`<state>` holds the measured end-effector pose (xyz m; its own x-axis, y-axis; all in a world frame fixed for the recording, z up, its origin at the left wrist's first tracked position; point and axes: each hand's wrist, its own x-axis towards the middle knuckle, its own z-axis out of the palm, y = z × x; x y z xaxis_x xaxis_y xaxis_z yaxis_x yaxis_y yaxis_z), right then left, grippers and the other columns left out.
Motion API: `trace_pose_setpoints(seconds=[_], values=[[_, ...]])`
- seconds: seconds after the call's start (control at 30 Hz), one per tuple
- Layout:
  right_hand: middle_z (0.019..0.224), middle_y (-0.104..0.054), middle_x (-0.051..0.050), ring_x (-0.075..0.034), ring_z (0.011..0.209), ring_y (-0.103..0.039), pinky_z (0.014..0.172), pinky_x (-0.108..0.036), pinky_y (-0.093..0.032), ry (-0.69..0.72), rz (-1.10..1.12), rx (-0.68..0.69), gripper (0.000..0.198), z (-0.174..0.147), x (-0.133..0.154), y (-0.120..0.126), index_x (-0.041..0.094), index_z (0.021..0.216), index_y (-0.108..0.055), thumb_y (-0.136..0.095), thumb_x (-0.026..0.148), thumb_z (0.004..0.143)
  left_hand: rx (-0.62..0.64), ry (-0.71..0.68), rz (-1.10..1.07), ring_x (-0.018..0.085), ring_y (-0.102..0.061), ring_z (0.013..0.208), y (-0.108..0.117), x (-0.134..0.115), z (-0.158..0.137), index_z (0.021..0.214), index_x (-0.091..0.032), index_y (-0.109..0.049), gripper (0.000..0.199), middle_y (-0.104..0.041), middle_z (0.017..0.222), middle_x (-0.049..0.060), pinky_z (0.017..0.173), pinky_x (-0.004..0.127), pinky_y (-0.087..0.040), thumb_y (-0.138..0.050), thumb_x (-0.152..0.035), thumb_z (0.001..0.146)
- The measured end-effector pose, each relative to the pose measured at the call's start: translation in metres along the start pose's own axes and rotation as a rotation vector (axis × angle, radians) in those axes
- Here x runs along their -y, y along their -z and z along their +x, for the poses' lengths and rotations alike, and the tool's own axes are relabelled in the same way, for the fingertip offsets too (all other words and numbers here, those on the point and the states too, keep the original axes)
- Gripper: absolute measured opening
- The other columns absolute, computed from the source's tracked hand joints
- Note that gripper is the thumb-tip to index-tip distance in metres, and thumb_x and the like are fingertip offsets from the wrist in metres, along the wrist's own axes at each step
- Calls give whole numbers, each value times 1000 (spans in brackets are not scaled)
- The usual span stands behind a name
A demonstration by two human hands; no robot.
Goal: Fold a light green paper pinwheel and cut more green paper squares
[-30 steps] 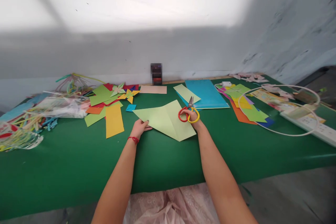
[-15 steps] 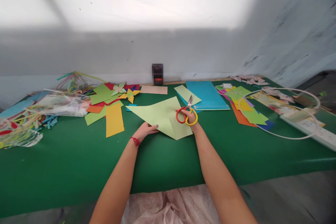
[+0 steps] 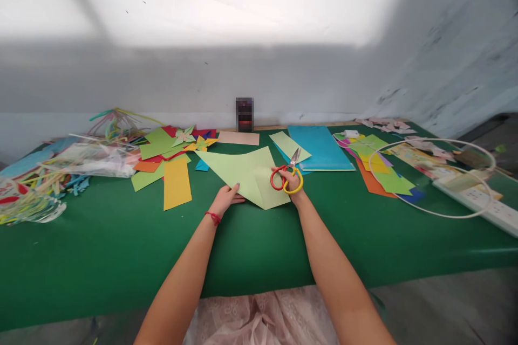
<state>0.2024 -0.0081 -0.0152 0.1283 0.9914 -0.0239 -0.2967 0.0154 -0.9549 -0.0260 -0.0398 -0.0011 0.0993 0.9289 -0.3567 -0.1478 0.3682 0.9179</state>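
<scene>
A creased sheet of light green paper (image 3: 238, 172) is held between my two hands just over the table. My left hand (image 3: 227, 199), a red string round its wrist, pinches the near left edge with the thumb on top and the other fingers underneath. My right hand (image 3: 293, 186) is closed on the scissors (image 3: 296, 157), whose handles are one red and one yellow; the blades point away from me and look nearly closed. That hand is also at the sheet's right side, its fingers partly hidden by the scissors and paper.
On the green table (image 3: 251, 259), a yellow paper strip (image 3: 177, 184), coloured sheets and folded pinwheel shapes (image 3: 201, 144) lie left. A blue folder (image 3: 319, 148) sits beyond my right hand. Further right are a white cable loop (image 3: 431, 215) and a power strip (image 3: 481, 202). A dark upright object (image 3: 244, 115) leans at the wall.
The green sheet has shifted and tilted slightly, its near corner moving a little left and away from me. My left thumb now lies further up on it. The scissors stay in my right hand.
</scene>
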Motion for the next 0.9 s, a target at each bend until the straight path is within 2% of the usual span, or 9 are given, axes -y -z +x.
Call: trace_pose_setpoints(seconds=[0.13,0.3,0.47,0.57,0.73,0.9], values=[[91,-70,-4,-24,101,-57,89,-34,-44,5,-14,7,22,0,1,-2,18,79,-72,-63,32,65,57,12,19,21,-67,73,0,2,-1,96,-7,-59,26,-68,91,14,71,35,-57,-65,-18,72],[94,-69,-6,-26,103,-56,91,-35,-42,9,-25,4,27,0,3,1,16,82,-72,-61,35,65,85,-6,39,22,-66,78,3,2,-3,99,-7,-59,35,-66,99,15,77,38,-56,-70,-17,67],[95,-69,-6,-27,105,-55,92,-37,-41,22,-40,-7,28,1,3,2,17,82,-72,-60,35,66,95,-49,53,23,-65,85,3,1,-6,104,-10,-58,46,-63,109,13,77,38,-56,-74,-14,61],[96,-69,-6,-27,106,-54,93,-38,-40,39,-43,-8,28,1,3,1,16,82,-72,-61,35,65,63,-72,64,20,-66,79,2,3,-2,101,-9,-59,40,-66,101,12,74,35,-57,-72,-15,64],[102,-67,-7,-26,108,-54,94,-38,-40,56,-54,-24,30,0,3,2,15,87,-71,-59,35,69,19,-68,90,18,-67,67,2,4,4,81,-5,-61,20,-68,69,10,72,33,-57,-67,-21,71],[101,-67,-9,-26,103,-56,88,-37,-43,79,-100,-41,32,0,3,0,14,88,-71,-58,37,70,86,-64,98,21,-67,72,4,0,0,79,-7,-62,21,-69,73,10,74,35,-56,-72,-18,64]])
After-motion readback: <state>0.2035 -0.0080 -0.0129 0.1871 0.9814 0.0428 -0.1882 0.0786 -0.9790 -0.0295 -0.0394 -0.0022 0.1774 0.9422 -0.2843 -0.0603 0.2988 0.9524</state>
